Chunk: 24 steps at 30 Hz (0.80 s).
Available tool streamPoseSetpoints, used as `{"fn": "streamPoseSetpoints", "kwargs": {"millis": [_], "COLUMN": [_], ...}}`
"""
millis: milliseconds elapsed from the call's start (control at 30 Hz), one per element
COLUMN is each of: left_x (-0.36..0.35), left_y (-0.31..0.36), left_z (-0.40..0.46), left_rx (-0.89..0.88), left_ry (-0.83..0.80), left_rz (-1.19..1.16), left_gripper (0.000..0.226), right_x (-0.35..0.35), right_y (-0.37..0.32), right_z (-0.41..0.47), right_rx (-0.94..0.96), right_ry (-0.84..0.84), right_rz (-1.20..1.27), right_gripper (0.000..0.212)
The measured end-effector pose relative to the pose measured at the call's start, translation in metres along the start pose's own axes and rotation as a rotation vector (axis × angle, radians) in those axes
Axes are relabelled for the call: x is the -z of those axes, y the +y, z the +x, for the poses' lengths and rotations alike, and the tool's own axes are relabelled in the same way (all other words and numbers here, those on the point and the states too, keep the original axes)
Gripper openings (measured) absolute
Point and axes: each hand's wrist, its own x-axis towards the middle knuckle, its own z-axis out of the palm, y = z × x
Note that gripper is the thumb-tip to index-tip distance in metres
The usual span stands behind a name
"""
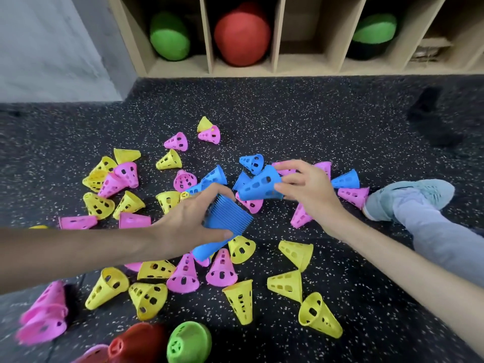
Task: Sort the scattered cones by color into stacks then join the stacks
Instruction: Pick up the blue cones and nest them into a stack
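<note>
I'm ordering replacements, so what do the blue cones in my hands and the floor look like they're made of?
Blue stack and blue cone: likely thin moulded plastic, smooth, slightly glossy, with punched holes and fine nested rims. Floor: probably rubber gym matting, matte black with pale flecks.

Perforated plastic cones [285, 284] (smooth, faintly glossy) lie on matt, speckled rubber floor [314, 121].

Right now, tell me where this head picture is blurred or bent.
Head view: the pink cones at lower left are motion-smeared; the shelf dividers splay outward from wide-angle distortion; the blue stack and both hands look sharp.
</note>
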Motion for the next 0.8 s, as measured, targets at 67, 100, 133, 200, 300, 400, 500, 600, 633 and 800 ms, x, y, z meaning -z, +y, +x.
{"fn": "streamPoseSetpoints", "kwargs": {"millis": [67,100,133,200,300,400,500,600,633,800], "left_x": [-0.007,-0.01,-0.014,-0.025,-0.041,-0.049,-0.05,-0.051,-0.051,-0.055], "left_y": [0.01,0.015,0.019,0.026,0.041,0.065,0.088,0.106,0.111,0.129], "left_z": [-0.005,-0.009,-0.014,-0.026,-0.038,-0.041,-0.042,-0.041,-0.041,-0.033], "left_rx": [-0.014,-0.018,-0.025,-0.034,-0.048,-0.112,-0.178,-0.268,-0.284,-0.284], "left_ry": [0.038,0.057,0.076,0.117,0.152,0.144,0.1,0.042,0.026,-0.016], "left_rz": [-0.014,-0.026,-0.045,-0.107,-0.213,-0.23,-0.199,-0.116,-0.091,-0.086], "left_gripper": [0.052,0.053,0.053,0.053,0.058,0.063,0.072,0.069,0.066,0.062], "right_x": [-0.004,-0.006,-0.007,-0.006,0.004,0.021,0.042,0.062,0.067,0.091], "right_y": [-0.014,-0.019,-0.023,-0.03,-0.039,-0.044,-0.046,-0.046,-0.045,-0.038], "right_z": [-0.022,-0.032,-0.042,-0.062,-0.087,-0.11,-0.132,-0.148,-0.151,-0.155], "right_rx": [0.014,0.026,0.04,0.067,0.097,0.111,0.116,0.136,0.14,0.146], "right_ry": [-0.056,-0.07,-0.077,-0.082,-0.059,-0.069,-0.049,-0.037,-0.042,-0.07], "right_rz": [0.023,0.024,0.02,0.004,-0.042,-0.077,-0.063,-0.078,-0.079,-0.087], "right_gripper": [0.032,0.031,0.03,0.028,0.025,0.026,0.027,0.03,0.031,0.03]}}
